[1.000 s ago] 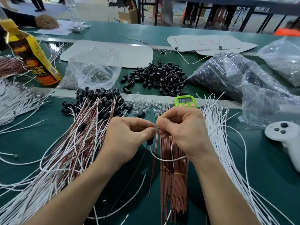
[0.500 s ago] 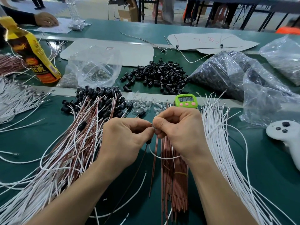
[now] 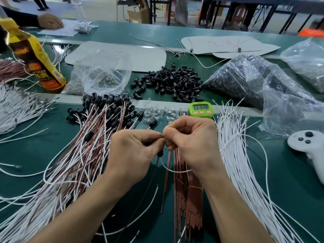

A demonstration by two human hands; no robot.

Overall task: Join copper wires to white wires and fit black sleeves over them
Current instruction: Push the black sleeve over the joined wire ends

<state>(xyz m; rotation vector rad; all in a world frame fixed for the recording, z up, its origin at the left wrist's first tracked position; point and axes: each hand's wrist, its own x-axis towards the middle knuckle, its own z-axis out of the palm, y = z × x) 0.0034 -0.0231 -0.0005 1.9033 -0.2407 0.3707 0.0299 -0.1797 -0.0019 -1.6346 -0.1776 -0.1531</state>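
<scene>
Surface: a green counter (image 3: 289, 190) in two tiers, with a pale strip along the step. Beyond it the room shows a bare floor, dark table legs and a cardboard box.

Task items: the left hand (image 3: 136, 151) and right hand (image 3: 191, 141) meet above the counter's near tier. Each grip is clamped, thumb against forefinger, at the same spot. A black sleeve (image 3: 159, 153) hangs just below the left fingertips. A white wire (image 3: 175, 171) loops from the sleeve to the underside of the right hand. A thin dark wire trails from the sleeve towards the near edge.

Stock: a banded copper wire bundle (image 3: 188, 190) lies beneath the hands, loose white wires (image 3: 245, 172) to the right, and sleeved wire pairs (image 3: 73, 163) to the left. On the far tier are a heap of loose sleeves (image 3: 171, 81), plastic bags (image 3: 105, 72), a yellow bottle (image 3: 35, 58) and grey sheets (image 3: 140, 55). A green timer (image 3: 200, 109) stands on the step, and a white controller (image 3: 310, 146) lies at the right edge.

Obscured: the joint itself is hidden by the fingertips. The timer digits are unreadable. The controller is cut off. Another person's hand (image 3: 50, 21) rests on paper at far left.
</scene>
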